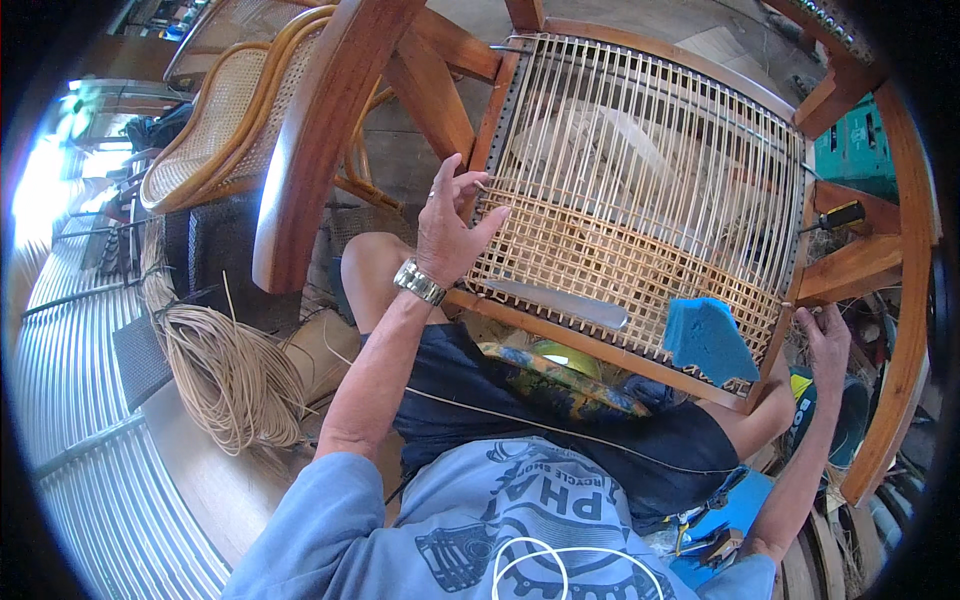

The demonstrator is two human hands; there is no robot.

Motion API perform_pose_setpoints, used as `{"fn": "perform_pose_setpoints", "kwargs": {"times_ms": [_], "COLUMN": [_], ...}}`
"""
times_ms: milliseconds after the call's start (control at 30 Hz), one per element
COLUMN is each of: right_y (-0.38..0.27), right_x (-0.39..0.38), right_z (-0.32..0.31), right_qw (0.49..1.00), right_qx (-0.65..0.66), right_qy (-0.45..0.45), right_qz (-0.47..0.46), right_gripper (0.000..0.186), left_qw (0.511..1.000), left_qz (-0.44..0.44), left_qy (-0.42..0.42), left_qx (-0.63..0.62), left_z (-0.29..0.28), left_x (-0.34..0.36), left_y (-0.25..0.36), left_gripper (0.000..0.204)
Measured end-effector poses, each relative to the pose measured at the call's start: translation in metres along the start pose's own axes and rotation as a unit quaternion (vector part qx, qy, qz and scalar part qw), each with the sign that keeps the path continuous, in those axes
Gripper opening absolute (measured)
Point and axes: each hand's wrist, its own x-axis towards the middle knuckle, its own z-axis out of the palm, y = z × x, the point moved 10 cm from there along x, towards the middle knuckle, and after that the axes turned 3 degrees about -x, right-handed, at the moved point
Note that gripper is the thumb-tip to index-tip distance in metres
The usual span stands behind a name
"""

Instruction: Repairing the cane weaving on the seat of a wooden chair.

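Observation:
A wooden chair frame point(640, 365) lies across my lap, its seat partly woven with cane. Long cane strands point(590, 90) run over the far part, and a tighter woven lattice point(600, 245) fills the near part. My left hand point(450, 230) is at the left rail, thumb and fingers apart, fingertips at the weave's edge. Beside the right rail, my right hand point(828, 340) has its fingers curled together; what they hold, if anything, I cannot make out. On the lattice rest a flat pale blade-like strip point(560, 302) and a blue sponge point(708, 340).
A coil of cane point(235, 375) lies at the left, below a rattan chair point(215, 150). A screwdriver-like handle point(840, 217) sticks out at the right rail. Behind it stands a green crate point(855, 150). A loose cane strand point(560, 423) crosses my lap.

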Motion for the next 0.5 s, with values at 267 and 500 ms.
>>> {"fn": "perform_pose_setpoints", "kwargs": {"times_ms": [267, 500], "right_y": [0.007, -0.006], "right_x": [0.006, -0.015], "right_z": [-0.006, -0.007], "right_qw": [0.99, 0.992], "right_qx": [-0.138, -0.07], "right_qy": [0.038, 0.0], "right_qz": [-0.011, -0.101], "right_gripper": [0.036, 0.055], "left_qw": [0.987, 0.98], "left_qz": [0.098, 0.151], "left_qy": [-0.067, -0.1], "left_qx": [0.108, 0.077], "left_z": [0.001, 0.01], "left_x": [0.014, 0.017], "left_y": [0.023, 0.04], "left_gripper": [0.082, 0.049]}}
